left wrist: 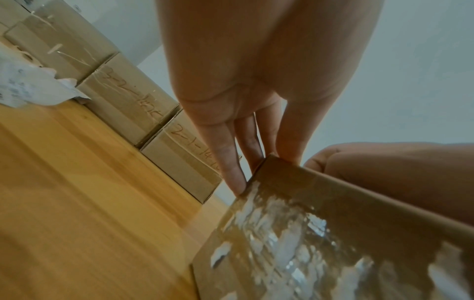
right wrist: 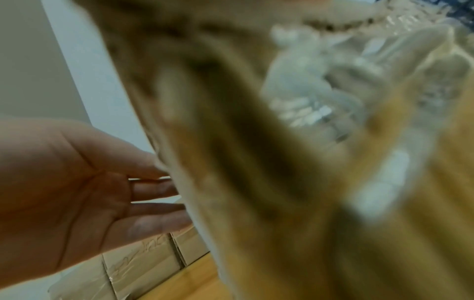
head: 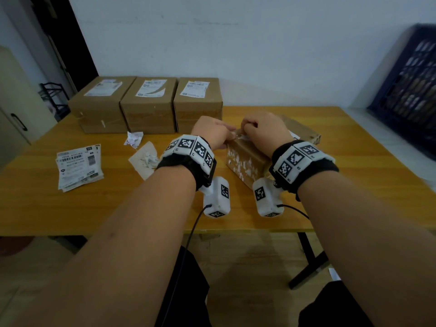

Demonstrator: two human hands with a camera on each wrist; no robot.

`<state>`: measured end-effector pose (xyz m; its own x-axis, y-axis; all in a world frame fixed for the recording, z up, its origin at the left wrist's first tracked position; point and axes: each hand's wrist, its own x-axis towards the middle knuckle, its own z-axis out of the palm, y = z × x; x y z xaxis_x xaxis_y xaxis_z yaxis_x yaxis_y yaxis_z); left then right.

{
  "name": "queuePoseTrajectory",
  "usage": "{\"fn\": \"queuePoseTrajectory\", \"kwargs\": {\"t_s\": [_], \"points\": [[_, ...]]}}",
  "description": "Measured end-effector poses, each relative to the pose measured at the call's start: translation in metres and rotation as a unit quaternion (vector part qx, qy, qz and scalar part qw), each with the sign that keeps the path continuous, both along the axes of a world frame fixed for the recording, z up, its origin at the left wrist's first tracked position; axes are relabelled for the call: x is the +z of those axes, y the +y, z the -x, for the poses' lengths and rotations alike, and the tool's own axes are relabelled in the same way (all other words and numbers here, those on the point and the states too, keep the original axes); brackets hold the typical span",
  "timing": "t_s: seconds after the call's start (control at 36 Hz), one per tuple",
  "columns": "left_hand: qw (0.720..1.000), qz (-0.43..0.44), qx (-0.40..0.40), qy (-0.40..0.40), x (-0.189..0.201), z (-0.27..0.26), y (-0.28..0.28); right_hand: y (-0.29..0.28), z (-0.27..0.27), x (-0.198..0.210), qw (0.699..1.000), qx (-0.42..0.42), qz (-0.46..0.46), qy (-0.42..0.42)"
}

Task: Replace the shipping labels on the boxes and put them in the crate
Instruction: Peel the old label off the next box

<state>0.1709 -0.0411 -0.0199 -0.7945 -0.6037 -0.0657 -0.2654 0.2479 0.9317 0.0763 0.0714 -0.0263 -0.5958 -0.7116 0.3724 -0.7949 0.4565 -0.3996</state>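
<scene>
The left hand [head: 213, 133] lays straight fingers [left wrist: 232, 162] against the far corner of the box [head: 246, 159], likely steadying it. The right hand [head: 264, 131], fingers curled, seems to pinch a label edge [head: 238, 135] on top, probably to peel it; the pinch itself is hidden. Beyond the fingertips stand three boxes [head: 151, 105]; the crate [head: 405, 90] leans far right, cut off. The right wrist view is blurred.

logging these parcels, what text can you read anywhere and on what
"2-1-14", handwritten, rest behind the left hand: rightmost back box.
Middle back box: handwriting, illegible.
Back-box labels, loose label stack: too small.
Label under the right hand: mostly hidden.
</scene>
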Motion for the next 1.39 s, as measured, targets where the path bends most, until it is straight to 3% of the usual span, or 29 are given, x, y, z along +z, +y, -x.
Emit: {"fn": "queuePoseTrajectory", "kwargs": {"t_s": [0.33, 0.47, 0.64, 0.75, 1.39], "points": [[1.000, 0.006, 0.003, -0.004, 0.0007, 0.0012, 0.0019, -0.0034, 0.0000, 0.0005, 1.000, 0.005, -0.026, -0.006], [1.000, 0.007, 0.002, -0.004, 0.0008, 0.0007, 0.0017, -0.0053, -0.0002, 0.0014, 0.997, -0.006, -0.076, 0.009], [1.000, -0.005, 0.001, 0.003, 0.0016, 0.0000, 0.0021, 0.0017, 0.0040, -0.0037, 0.998, -0.031, 0.045, -0.031], [1.000, 0.000, 0.006, -0.002, 0.0017, 0.0002, 0.0039, 0.0031, 0.0034, -0.0046, 0.997, -0.020, 0.068, -0.032], [0.999, 0.046, -0.001, 0.004, -0.0032, -0.0002, 0.0045, -0.0032, -0.0007, 0.0001, 0.999, -0.017, -0.048, -0.009]]}}
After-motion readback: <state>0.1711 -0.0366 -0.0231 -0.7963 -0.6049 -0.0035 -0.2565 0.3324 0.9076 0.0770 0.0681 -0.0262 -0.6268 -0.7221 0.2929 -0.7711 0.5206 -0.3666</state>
